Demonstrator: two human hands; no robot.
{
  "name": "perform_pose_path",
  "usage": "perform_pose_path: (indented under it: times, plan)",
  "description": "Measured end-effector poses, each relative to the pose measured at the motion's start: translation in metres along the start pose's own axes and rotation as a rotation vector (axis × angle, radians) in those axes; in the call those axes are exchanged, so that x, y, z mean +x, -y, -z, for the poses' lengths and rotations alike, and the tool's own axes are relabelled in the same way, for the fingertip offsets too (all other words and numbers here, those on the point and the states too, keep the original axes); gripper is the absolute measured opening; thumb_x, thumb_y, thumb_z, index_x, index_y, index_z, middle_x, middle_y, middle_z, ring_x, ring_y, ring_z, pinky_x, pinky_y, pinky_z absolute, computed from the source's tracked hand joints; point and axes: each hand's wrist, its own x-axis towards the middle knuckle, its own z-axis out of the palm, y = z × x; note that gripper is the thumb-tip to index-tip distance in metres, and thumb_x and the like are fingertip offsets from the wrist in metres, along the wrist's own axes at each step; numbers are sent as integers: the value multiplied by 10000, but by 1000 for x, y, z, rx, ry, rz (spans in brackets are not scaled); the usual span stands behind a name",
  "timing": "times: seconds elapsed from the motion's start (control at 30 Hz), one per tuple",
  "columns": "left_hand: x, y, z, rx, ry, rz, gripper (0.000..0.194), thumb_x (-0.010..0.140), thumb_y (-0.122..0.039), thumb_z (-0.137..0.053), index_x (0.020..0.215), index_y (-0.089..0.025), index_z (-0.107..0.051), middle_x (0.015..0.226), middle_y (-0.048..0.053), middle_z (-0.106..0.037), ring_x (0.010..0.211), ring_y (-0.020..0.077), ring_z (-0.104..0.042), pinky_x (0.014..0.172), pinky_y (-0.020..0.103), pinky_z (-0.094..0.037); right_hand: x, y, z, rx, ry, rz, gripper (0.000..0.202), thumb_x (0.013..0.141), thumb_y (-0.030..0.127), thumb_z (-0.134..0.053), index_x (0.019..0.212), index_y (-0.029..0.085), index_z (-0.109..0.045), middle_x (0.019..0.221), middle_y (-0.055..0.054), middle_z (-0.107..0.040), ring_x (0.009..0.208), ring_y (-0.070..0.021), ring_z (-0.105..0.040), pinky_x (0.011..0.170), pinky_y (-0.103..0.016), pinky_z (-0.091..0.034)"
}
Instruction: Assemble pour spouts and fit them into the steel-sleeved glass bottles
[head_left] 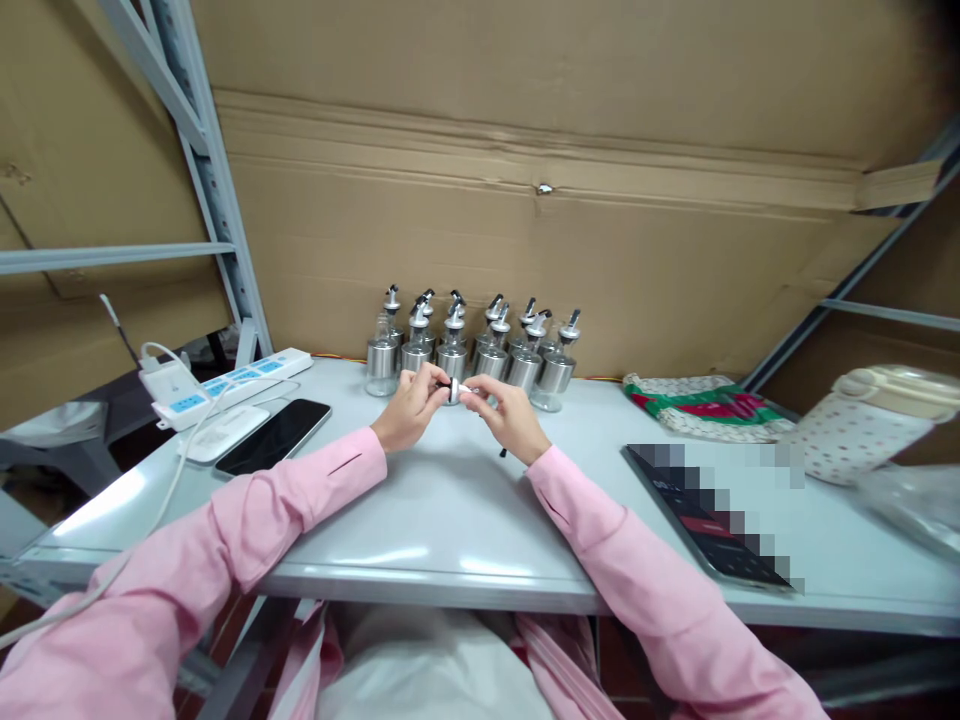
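Note:
Between my hands, above the table, is a small silver pour spout (pixel 455 391) with a black part at its left end. My left hand (pixel 409 412) pinches that black end between thumb and fingers. On the other side, my right hand (pixel 511 412) grips the spout's narrow silver end. Just behind my hands stand several glass oil bottles (pixel 491 362) with steel sleeves, most topped by silver spouts with black flip caps. The front-left bottle (pixel 382 365) has an open glass neck. A tiny black piece (pixel 503 453) shows just below my right hand.
On the left lie a phone (pixel 276 437), a white charging pad (pixel 223 433) and a power strip (pixel 234 388) with cables. To the right are a tablet (pixel 705 515), a patterned cloth (pixel 709 408) and a dotted flask (pixel 862 425). Cardboard (pixel 540 250) walls the table's back.

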Motion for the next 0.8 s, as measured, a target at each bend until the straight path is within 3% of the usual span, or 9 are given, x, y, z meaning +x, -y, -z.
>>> perform_pose_path:
  times: [0.13,0.27,0.37,0.53,0.67,0.8]
  plan:
    - [4,-1,0,-308,33,110,117,855,-310,-428,889,-199,-419,737,-15,-494,684,122,-454,662,257,-387,0,-3,4,-274,-75,243,352,917,397,-343,912,156,-600,837,-75,-647,755,-157,-547,743,-268,-363]
    - [8,-2,-3,-748,130,302,175,831,-327,-483,812,-191,-373,585,-67,-412,443,48,-313,444,174,-241,0,-6,7,-512,-110,426,324,935,327,-333,927,148,-603,749,-62,-643,707,-152,-517,721,-283,-331]
    - [8,-7,-3,-963,147,453,218,808,-313,-541,768,-177,-374,546,-74,-403,399,22,-288,405,145,-170,-1,-6,9,-651,-187,561,256,928,275,-381,914,157,-608,735,-40,-656,705,-142,-504,716,-279,-323]
    - [4,-15,-1,-1200,114,581,240,756,-256,-629,742,-153,-411,612,-42,-462,442,13,-395,391,115,-191,-3,-9,8,-725,-388,745,111,868,213,-520,931,173,-604,759,-5,-681,783,-147,-496,738,-280,-320]
    - [7,-17,2,-1212,121,593,264,756,-233,-624,741,-166,-369,580,-58,-450,415,8,-382,382,109,-172,-2,-8,8,-724,-418,753,109,868,204,-522,927,196,-614,792,0,-695,803,-145,-504,756,-296,-296]
    - [10,-16,3,-1081,59,474,340,748,-268,-623,801,-210,-293,534,-101,-417,412,28,-383,397,109,-208,-1,-2,7,-576,-309,566,181,894,274,-474,887,181,-629,708,-7,-683,679,-126,-502,719,-310,-270]
